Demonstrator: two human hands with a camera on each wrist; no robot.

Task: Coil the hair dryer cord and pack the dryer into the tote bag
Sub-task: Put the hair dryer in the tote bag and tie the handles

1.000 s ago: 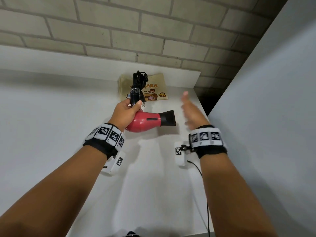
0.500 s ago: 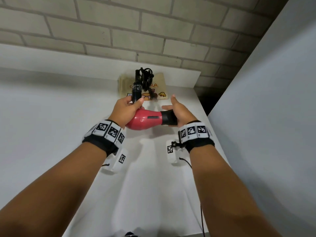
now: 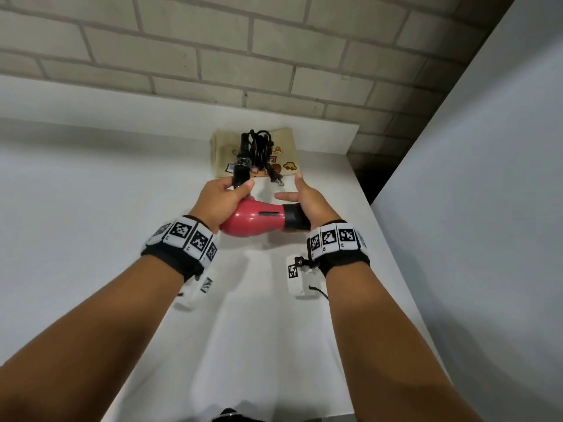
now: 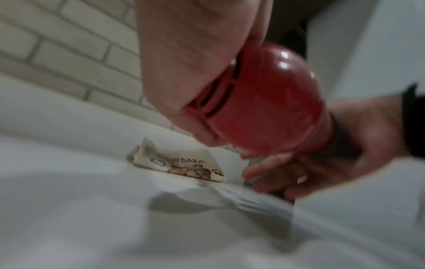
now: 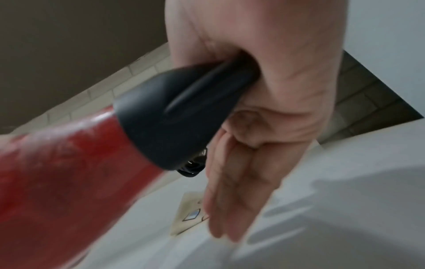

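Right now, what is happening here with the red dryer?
A person holds the red hair dryer above the white counter. The left hand grips its black handle, with the coiled cord bundled beside it. The right hand cups the black nozzle, fingers straight. The tote bag lies flat behind; nothing is packed yet.

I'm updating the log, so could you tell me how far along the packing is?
Done: the cord looks bundled at the handle's end. In hand: the left hand grips the hair dryer by its handle, the right hand supports its black nozzle. Left: the tote bag lies flat on the table, unopened, dryer outside.
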